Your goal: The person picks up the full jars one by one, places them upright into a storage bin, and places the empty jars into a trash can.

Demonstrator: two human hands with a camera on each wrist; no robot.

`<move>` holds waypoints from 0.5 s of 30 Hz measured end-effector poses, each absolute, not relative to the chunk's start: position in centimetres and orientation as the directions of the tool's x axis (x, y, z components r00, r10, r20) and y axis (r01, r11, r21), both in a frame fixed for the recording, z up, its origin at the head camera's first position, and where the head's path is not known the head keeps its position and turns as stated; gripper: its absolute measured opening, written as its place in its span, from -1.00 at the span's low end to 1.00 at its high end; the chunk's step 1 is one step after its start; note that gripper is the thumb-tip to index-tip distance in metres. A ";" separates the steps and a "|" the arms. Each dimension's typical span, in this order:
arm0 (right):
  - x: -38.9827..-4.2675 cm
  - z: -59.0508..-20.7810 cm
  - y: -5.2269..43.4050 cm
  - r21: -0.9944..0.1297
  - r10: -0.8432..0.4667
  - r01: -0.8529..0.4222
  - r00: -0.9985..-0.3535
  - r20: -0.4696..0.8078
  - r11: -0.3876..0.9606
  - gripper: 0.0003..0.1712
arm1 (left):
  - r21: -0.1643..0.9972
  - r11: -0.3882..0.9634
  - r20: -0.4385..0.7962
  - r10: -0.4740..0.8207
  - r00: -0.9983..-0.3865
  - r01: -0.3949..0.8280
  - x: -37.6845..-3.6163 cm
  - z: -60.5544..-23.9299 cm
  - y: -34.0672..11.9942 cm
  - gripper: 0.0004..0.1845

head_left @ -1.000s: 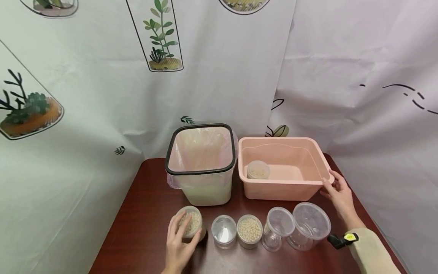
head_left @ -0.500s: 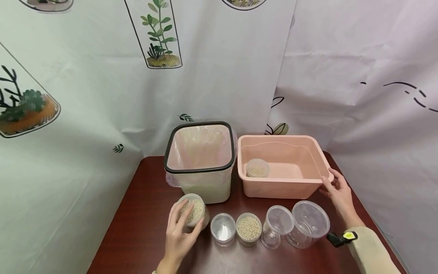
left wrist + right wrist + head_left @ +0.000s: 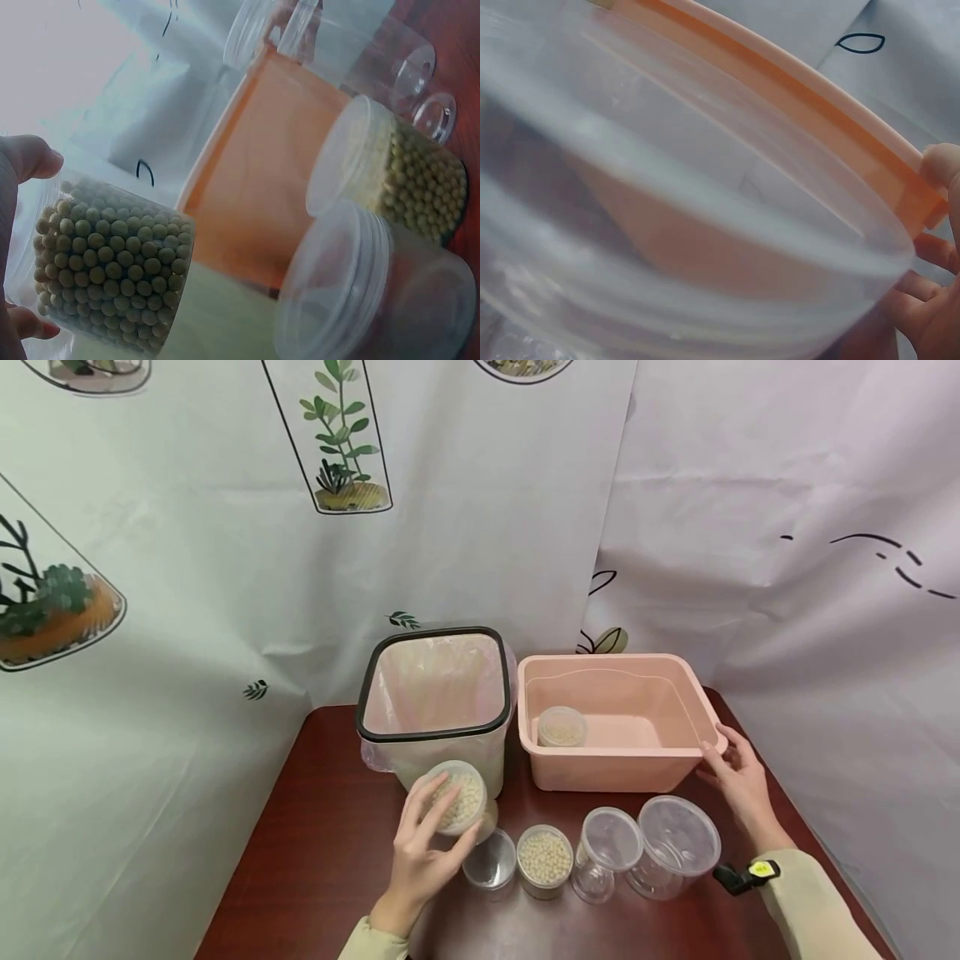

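Two plant-printed white curtains back your dark red table (image 3: 315, 852); your left hand (image 3: 423, 860) grips a clear jar of pale beads (image 3: 457, 797), lifted before the bin (image 3: 435, 710), while your right hand (image 3: 738, 777) clasps the pink tub's (image 3: 615, 768) corner

1. A pink tub (image 3: 615, 768) is sitting on a dark red-brown table (image 3: 315, 860).
2. A black rim is framing the cream bin (image 3: 438, 760).
3. Pale beige beads are filling a clear jar (image 3: 457, 797).
4. Green plant prints are dotting the white curtain (image 3: 187, 527).
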State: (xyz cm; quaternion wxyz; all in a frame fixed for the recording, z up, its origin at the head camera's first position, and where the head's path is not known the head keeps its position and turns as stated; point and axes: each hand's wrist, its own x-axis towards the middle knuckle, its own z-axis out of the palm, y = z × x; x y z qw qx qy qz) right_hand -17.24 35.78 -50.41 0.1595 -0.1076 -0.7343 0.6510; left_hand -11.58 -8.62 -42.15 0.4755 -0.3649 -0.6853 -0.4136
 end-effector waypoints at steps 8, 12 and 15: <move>-17.3 -51.5 36.2 -0.990 0.362 -0.091 -0.924 0.124 0.108 -0.34 | 0.208 0.324 0.953 0.146 -0.266 0.923 -12.2 -40.7 -6.4 -0.60; -17.8 -52.4 36.9 -0.992 0.362 -0.097 -0.924 0.122 0.086 -0.35 | 0.210 0.310 0.950 0.160 -0.269 0.927 -12.6 -40.0 -5.3 -0.59; -18.2 -52.9 37.4 -0.989 0.356 -0.104 -0.925 0.134 0.101 -0.35 | 0.207 0.303 0.949 0.169 -0.267 0.930 -13.2 -39.9 -4.7 -0.58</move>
